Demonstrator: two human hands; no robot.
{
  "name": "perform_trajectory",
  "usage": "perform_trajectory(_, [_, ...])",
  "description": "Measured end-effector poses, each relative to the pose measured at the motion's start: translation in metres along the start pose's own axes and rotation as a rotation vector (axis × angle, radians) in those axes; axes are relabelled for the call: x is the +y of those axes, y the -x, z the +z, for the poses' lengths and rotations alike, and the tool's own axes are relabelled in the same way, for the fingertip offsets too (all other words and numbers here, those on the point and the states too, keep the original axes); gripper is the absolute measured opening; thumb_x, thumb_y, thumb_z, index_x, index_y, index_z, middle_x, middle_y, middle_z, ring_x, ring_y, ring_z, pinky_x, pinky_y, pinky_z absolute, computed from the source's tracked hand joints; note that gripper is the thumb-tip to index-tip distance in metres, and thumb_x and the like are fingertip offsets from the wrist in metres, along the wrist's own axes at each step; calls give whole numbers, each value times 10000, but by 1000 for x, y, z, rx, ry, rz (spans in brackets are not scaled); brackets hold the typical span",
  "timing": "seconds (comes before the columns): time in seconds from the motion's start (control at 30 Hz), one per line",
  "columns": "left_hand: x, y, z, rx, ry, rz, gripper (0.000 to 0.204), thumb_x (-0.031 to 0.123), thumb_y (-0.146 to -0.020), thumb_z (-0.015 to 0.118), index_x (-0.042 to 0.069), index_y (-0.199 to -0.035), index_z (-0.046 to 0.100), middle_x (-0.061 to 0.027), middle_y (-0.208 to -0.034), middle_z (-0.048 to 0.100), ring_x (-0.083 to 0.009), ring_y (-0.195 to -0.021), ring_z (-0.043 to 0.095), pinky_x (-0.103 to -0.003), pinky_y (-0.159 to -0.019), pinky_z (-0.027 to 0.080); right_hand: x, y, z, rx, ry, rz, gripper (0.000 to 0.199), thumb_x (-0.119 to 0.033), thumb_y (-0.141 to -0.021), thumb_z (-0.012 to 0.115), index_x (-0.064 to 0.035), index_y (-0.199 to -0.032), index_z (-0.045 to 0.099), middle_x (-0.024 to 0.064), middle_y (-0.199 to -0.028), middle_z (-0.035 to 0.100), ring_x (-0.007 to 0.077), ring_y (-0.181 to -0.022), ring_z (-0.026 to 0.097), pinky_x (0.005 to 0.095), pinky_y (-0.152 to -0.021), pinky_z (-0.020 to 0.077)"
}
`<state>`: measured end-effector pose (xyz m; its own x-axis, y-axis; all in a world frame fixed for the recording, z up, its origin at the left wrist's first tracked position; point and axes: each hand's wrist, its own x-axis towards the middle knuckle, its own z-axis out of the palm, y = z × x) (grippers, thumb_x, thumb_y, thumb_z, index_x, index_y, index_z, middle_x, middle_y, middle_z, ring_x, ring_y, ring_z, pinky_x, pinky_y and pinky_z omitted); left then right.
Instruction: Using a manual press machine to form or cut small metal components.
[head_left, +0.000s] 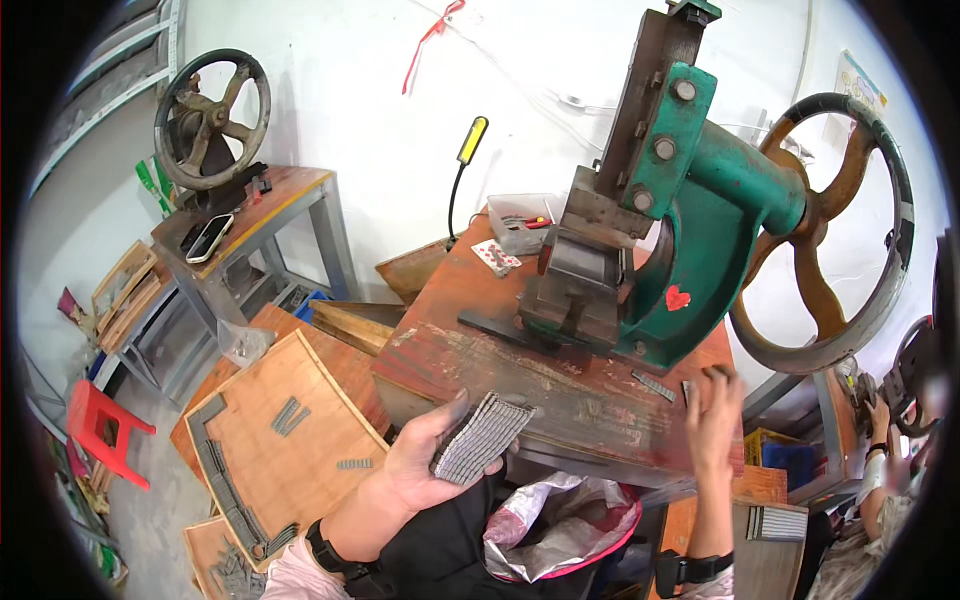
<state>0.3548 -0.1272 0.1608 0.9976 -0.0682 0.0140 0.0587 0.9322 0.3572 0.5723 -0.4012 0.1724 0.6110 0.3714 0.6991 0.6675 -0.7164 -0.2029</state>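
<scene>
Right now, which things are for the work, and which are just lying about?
Seem part of the work:
grey strip bundle, in the left hand
loose grey strip, near the right hand
wooden tray holding grey pieces

Probably just lying about:
phone
red stool

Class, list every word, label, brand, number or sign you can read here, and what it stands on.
No words or numbers can be read.
Green press: a red heart sign.
Patterned card on the table: marks too small to read.
Wall poster: too small and blurred to read.
</scene>
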Motion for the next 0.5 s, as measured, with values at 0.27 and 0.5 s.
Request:
perform_trajectory(0.27, [-20, -5, -5, 107, -19, 2, 338, 269, -952, 481, 18, -1171, 534, -142, -1128, 613, -244, -918, 608, -339, -693, 480, 26, 45, 51, -109, 166, 174, 500, -282, -870, 602, 25, -1238, 458, 293, -1226, 439, 431, -1148, 413, 496, -977, 335])
perform_trajectory(0.5, [-37, -21, -11, 140, -29, -35, 350, 271, -946, 504, 9, -1174, 536, -151, -1097, 624, -271, -911, 618, -357, -697, 494, 22, 43, 51, -134, 165, 220, 505, -310, -882, 582, 29, -1240, 471, 278, -1202, 478, 409, -1167, 417, 489, -991, 334])
